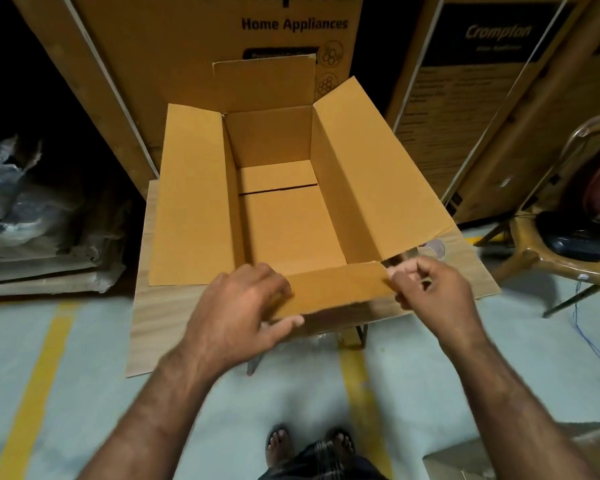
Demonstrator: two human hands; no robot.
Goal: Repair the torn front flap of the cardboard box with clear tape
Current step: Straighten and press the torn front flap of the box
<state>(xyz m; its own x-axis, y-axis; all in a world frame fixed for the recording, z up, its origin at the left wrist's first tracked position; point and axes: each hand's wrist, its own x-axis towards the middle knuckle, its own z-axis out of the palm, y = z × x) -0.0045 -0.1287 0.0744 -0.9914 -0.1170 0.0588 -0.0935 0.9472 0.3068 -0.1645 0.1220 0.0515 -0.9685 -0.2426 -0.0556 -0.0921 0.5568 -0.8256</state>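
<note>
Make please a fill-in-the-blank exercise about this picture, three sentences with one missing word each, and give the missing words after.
1. The left hand grips the front flap of the cardboard box, while the right hand pinches the flap's ____ end.
2. Inside, the box is ____.
3. The box stands on a small wooden ____.

Missing words: right; empty; table

Single head view, worn high, tilted forward-down, close over open cardboard box (278, 209); floor beyond.
</note>
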